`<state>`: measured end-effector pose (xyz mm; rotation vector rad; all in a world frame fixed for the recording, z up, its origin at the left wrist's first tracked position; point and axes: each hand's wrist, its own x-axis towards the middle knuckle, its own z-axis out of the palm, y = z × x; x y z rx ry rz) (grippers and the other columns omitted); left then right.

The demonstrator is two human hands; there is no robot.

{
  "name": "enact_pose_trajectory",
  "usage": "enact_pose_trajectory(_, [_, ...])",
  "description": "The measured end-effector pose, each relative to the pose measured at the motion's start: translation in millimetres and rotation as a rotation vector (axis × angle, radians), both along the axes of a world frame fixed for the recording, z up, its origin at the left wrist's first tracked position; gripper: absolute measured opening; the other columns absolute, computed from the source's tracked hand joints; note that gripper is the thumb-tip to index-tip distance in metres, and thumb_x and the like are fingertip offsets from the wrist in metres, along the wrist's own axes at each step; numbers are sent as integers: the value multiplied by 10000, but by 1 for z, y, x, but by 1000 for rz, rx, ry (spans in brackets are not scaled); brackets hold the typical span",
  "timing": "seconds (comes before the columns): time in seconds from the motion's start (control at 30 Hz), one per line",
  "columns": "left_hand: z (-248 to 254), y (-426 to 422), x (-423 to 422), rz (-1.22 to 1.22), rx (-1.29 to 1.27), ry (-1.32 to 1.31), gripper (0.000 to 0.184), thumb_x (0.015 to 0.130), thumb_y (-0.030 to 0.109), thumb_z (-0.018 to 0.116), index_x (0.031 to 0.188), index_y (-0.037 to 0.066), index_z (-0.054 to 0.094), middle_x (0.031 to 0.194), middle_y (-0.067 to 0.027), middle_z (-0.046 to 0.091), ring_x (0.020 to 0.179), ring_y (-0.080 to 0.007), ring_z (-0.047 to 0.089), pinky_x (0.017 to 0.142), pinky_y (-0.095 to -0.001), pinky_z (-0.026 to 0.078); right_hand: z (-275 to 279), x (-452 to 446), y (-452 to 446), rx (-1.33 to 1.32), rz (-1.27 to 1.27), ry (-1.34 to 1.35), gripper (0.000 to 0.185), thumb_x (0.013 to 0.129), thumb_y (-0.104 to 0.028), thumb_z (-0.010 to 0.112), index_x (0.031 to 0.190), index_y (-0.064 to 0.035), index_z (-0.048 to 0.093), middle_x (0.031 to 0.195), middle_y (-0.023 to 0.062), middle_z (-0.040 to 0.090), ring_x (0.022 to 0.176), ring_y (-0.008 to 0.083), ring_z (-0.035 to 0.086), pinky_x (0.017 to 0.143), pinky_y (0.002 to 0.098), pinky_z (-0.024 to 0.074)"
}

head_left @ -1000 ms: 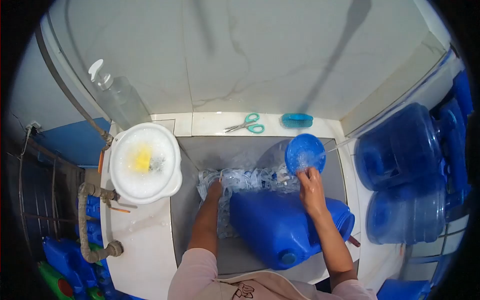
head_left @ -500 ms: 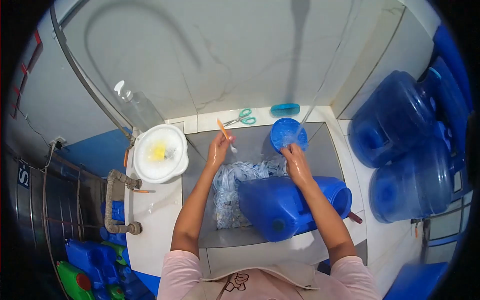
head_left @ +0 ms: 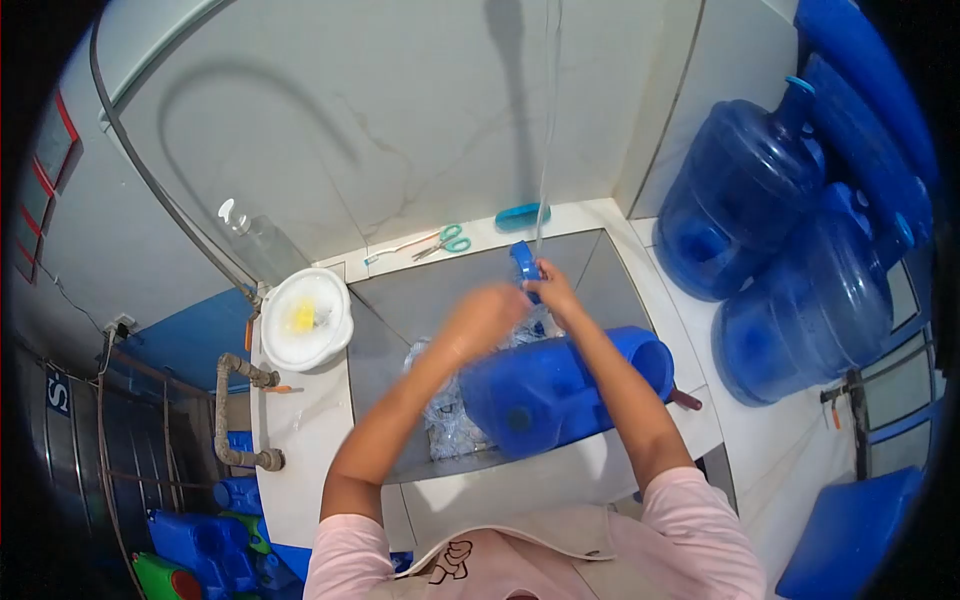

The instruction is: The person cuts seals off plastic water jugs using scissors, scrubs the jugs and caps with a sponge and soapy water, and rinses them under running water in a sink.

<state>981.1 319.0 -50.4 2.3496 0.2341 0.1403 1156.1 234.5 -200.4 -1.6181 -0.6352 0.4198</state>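
My right hand grips a blue lid, tilted nearly edge-on beside a thin stream of water. My left hand is smeared by motion just left of it, over the sink; its fingers cannot be made out. Below my forearms a large blue jug lies on its side in the sink, its wide mouth facing right. Clear and whitish plastic pieces lie in water left of the jug. On the back ledge are a toothbrush, scissors and a turquoise brush.
A white tub of suds with a yellow sponge stands on the left counter, before a pump bottle. Pipes run at the left. Large blue water bottles lean at the right.
The toothbrush has left my left hand and lies on the back ledge. My left hand has moved right, towards the lid. The blue lid has been tipped from open-side-up to edge-on. The view has shifted.
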Motion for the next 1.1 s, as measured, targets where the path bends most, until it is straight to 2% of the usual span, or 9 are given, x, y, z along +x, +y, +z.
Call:
enact_pose_trajectory(0.03, [-6, -34, -10, -246, 125, -54, 191, 827, 201, 562, 930, 55, 629, 920, -175, 617, 880, -322, 598, 778, -400, 471, 6, 7, 1, 69, 74, 495, 383, 753, -61, 626, 1123, -5, 547, 1093, 154, 584, 947, 268, 585, 824, 370, 459])
enact_pose_trajectory(0.13, [-46, -126, -31, -454, 223, -125, 264, 798, 210, 597, 964, 5, 586, 877, -169, 590, 836, -325, 604, 705, -409, 499, 4, 24, -7, -105, 35, 568, 381, 786, -134, 644, 1137, -30, 539, 998, 130, 606, 864, 204, 596, 767, 354, 494])
enact_pose_trajectory(0.3, [-89, -153, -19, -195, 546, 15, 351, 790, 233, 610, 1050, 24, 500, 838, -169, 612, 696, -314, 639, 564, -431, 507, 39, 50, -59, -316, -300, -148, 360, 844, -229, 605, 1138, -30, 547, 929, 100, 625, 816, 174, 594, 708, 317, 491])
enact_pose_trajectory(0.5, [-61, -56, -37, -40, 507, 0, 312, 738, 273, 668, 902, 45, 531, 721, -168, 629, 690, -359, 624, 601, -466, 493, 119, 44, -138, -56, 5, 207, 351, 921, -291, 482, 1057, 16, 582, 955, 102, 624, 835, 148, 560, 733, 305, 453])
enact_pose_trajectory(0.57, [-59, -35, -42, 19, 524, 51, 326, 739, 292, 667, 903, 47, 526, 721, -171, 630, 687, -365, 621, 614, -470, 495, 104, 35, -136, -268, 66, -21, 387, 935, -316, 450, 1046, 32, 578, 938, 94, 625, 842, 151, 554, 773, 296, 439])
enact_pose_trajectory(0.7, [-64, -18, -49, 18, 559, 6, 337, 743, 313, 663, 882, 39, 524, 706, -177, 625, 679, -371, 617, 606, -472, 495, 71, -12, -97, -455, 30, -501, 383, 940, -339, 433, 1181, -57, 526, 1207, 203, 526, 1103, 318, 514, 923, 410, 395])
enact_pose_trajectory(0.77, [-67, -16, -54, -1, 565, -8, 325, 746, 310, 661, 875, 43, 527, 698, -174, 624, 677, -363, 620, 598, -466, 495, 95, -37, -96, -511, 57, -1111, 459, 907, -450, 431, 1281, -187, 462, 1386, 208, 335, 1246, 433, 336, 976, 588, 272])
enact_pose_trajectory(0.87, [-65, -13, -53, -37, 562, 20, 320, 746, 308, 661, 878, 48, 530, 691, -170, 623, 672, -353, 622, 590, -461, 494, 121, -76, -106, -610, 427, -1357, 590, 801, -542, 503, 1320, -271, 423, 1445, 163, 247, 1272, 484, 239, 950, 666, 196])
enact_pose_trajectory(1.1, [-65, -15, -45, -9, 512, 10, 323, 721, 327, 671, 829, 51, 543, 664, -165, 613, 655, -357, 611, 592, -469, 479, 130, -63, -104, -662, 633, -1282, 743, 619, -453, 589, 1327, -302, 421, 1444, 141, 272, 1231, 474, 289, 969, 628, 206])
